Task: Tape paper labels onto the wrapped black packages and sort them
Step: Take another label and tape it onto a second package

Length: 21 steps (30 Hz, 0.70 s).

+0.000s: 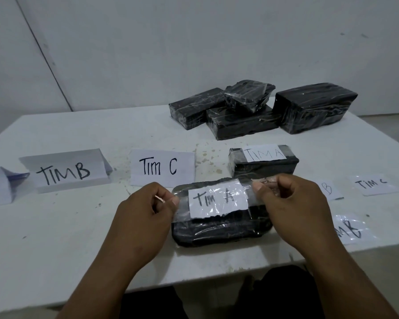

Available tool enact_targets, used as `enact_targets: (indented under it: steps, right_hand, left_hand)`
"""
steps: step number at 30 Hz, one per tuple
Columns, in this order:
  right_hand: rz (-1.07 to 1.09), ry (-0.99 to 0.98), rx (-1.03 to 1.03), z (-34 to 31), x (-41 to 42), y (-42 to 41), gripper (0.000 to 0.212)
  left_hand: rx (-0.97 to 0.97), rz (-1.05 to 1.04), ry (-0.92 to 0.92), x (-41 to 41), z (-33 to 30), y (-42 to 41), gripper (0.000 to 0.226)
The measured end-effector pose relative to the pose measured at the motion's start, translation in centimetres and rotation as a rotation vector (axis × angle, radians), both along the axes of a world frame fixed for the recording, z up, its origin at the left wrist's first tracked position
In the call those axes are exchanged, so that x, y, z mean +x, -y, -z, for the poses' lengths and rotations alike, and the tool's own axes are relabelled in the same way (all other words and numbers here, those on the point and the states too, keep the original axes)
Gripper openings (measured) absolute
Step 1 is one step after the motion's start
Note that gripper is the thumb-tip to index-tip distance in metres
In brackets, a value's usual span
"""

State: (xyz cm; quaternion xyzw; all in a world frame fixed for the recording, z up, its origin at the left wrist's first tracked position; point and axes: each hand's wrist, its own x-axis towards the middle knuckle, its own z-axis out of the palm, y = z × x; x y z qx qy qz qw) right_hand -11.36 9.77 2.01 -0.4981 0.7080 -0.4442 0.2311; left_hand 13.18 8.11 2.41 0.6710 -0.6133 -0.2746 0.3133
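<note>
Pinching tape (213, 199) over label (217, 199), both hands, black package (219, 233)

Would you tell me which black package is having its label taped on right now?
The nearest package, under both hands, with the "Tim A" label; the one behind is already labelled, and the far four are bare.

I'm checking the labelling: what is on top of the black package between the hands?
A paper label reading "Tim A" lies on the package, with a clear tape strip across it, pinched by the left hand and right hand. The strip's ends are covered.
</note>
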Motion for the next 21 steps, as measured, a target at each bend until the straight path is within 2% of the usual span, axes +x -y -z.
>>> enact_targets:
  steps: [12,21]
  right_hand:
    - [-0.018,-0.009,0.012,1.2,-0.9,0.3,0.016]
    - [0.015,-0.051,0.015,1.4,-0.6,0.5,0.017]
  left_hand:
    - [-0.004,0.012,0.096,-0.5,0.2,0.1,0.018]
    - [-0.016,0.004,0.073,-0.4,0.5,0.2,0.018]
